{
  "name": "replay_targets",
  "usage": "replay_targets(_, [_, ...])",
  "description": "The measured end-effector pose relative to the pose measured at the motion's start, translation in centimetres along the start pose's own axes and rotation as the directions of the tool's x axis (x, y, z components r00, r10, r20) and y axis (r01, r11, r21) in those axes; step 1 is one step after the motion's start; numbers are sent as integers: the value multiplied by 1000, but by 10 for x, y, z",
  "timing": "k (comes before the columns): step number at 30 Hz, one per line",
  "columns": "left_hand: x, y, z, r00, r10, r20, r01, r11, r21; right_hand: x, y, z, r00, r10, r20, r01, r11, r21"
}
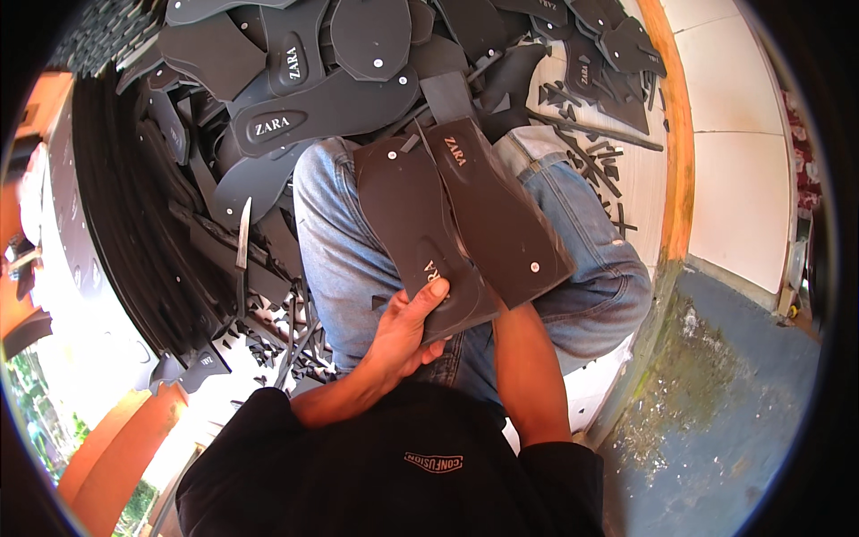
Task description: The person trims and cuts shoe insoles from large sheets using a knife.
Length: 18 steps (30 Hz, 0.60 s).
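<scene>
1. The left hand (pixel 407 327) is sitting just below the middle of the frame, curled closed round the near end of a dark brown sandal sole (pixel 416 224), its thumb pressing on the sole's top face.
2. That sole is lying lengthwise over the person's jeans-clad lap (pixel 335 242), running up toward the centre of the frame.
3. A second dark brown sole (pixel 497 210) is lying just right of the first, overlapping its edge, with a small pale rivet near its lower end.
4. The right hand is hiding under the two soles; only its forearm (pixel 528 376) is showing, rising from the lower middle, so I cannot tell how its fingers are set or what they are holding.
5. A heap of black soles (pixel 322 98) is filling the upper part of the frame, touching the knees.
6. A knife (pixel 242 246) with a pale blade is standing among black offcuts at centre left.
7. Small black scraps (pixel 595 157) are lying on the pale floor at upper right, beside an orange strip (pixel 680 134).
</scene>
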State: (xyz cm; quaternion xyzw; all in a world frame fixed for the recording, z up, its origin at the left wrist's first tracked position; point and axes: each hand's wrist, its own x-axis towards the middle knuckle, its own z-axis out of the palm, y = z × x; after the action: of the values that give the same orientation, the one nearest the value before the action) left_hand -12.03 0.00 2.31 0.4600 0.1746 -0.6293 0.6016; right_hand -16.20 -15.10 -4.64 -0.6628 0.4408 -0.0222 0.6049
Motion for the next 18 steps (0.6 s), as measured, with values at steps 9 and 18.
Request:
replay_targets(9, [-59, 7, -87, 988, -28, 152, -14, 963, 269, 51, -35, 27, 984, 68, 166, -59, 997, -58])
replay_targets(18, [-51, 36, -109, 929, 148, 340, -326, 763, 558, -64, -45, 38, 995, -26, 99, -28, 861, 508])
